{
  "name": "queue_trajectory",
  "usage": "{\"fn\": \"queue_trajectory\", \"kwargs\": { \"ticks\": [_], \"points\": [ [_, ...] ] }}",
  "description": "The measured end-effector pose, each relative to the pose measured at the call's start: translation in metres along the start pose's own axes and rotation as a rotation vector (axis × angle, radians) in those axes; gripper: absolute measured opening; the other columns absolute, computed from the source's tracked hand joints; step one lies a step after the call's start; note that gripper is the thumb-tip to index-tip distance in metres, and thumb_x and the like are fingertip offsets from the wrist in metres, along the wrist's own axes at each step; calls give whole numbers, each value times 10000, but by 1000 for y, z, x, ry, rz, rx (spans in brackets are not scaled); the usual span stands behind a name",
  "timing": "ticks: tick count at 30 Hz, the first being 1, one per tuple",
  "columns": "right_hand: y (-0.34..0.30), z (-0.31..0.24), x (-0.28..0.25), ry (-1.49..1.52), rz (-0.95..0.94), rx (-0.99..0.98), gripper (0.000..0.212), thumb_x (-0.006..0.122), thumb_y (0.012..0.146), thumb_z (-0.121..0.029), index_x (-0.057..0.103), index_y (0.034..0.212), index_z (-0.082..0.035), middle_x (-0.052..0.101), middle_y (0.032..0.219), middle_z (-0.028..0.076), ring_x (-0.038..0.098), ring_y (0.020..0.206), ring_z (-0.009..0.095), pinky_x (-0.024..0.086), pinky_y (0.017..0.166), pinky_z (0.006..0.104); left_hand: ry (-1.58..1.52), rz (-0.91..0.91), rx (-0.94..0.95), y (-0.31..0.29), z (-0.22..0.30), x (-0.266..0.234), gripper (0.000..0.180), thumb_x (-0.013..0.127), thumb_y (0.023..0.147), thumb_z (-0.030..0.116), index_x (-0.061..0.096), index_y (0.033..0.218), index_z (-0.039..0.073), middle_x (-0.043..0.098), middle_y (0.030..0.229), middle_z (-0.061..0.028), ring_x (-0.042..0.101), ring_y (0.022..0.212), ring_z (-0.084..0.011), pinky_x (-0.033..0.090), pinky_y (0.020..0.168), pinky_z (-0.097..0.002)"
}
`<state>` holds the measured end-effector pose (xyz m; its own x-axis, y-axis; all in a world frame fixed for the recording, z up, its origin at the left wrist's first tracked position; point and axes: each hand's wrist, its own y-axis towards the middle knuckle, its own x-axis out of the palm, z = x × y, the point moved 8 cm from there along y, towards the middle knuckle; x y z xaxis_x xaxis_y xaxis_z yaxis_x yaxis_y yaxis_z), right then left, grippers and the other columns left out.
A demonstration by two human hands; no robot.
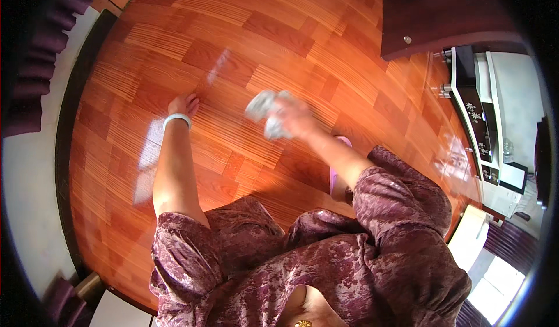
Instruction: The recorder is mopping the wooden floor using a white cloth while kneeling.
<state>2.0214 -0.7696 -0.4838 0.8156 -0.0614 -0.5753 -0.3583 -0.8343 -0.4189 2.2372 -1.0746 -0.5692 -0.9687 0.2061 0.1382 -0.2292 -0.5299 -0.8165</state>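
My right hand [294, 117] is closed around a crumpled grey-white cloth [265, 106], low over the wood-patterned floor [279, 30]. Motion smears both the hand and the cloth, so I cannot tell how firmly the cloth touches the floor. To the left, my left hand [184, 104] is down at the floor with its arm stretched straight. Its fingers look curled in, with nothing seen in them. A pale band [177, 118] circles that wrist. Beside my right forearm shows part of a pink shoe [340, 164].
A dark red-brown piece of furniture [448, 18] stands at the far right. Below it is a black-and-white cabinet with flower patterns [477, 114]. Along the left run a pale wall [29, 176], dark skirting [65, 170] and a purple curtain [43, 59]. A white item [119, 312] is at lower left.
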Motion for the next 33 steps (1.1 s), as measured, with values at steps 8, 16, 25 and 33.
{"fn": "queue_trajectory", "kwargs": {
  "ticks": [8,16,25,33],
  "points": [
    [-105,346,-196,-87,424,814,724,596,880,-510,341,1515,-272,341,1555,193,404,1387,375,378,1116,443,26,-73,19,5,16,8,406,500,1011,265,502,1390,117,632,1301,-91,632,1066,-240,534,891,-369],
    [29,23,-17,62,299,179,468,696,749,-210,679,1199,-85,449,1459,178,506,1256,356,409,1054,488,-9,152,34,22,7,-20,387,534,986,237,541,1355,121,649,1267,-92,642,1009,-247,532,855,-364],
    [1,-92,48,-195,-243,-9,474,548,994,-420,498,1450,-301,438,1521,22,317,1423,283,188,1215,506,85,-83,68,21,18,1,491,574,963,290,506,1405,88,573,1370,-137,539,1226,-305,474,979,-428],
    [-31,202,-151,-219,388,702,488,514,929,-433,525,1397,-295,520,1443,97,512,1303,341,411,1088,473,158,196,55,25,26,-64,338,579,966,345,614,1221,126,672,1156,-76,646,943,-229,541,770,-389]
  ]
}}
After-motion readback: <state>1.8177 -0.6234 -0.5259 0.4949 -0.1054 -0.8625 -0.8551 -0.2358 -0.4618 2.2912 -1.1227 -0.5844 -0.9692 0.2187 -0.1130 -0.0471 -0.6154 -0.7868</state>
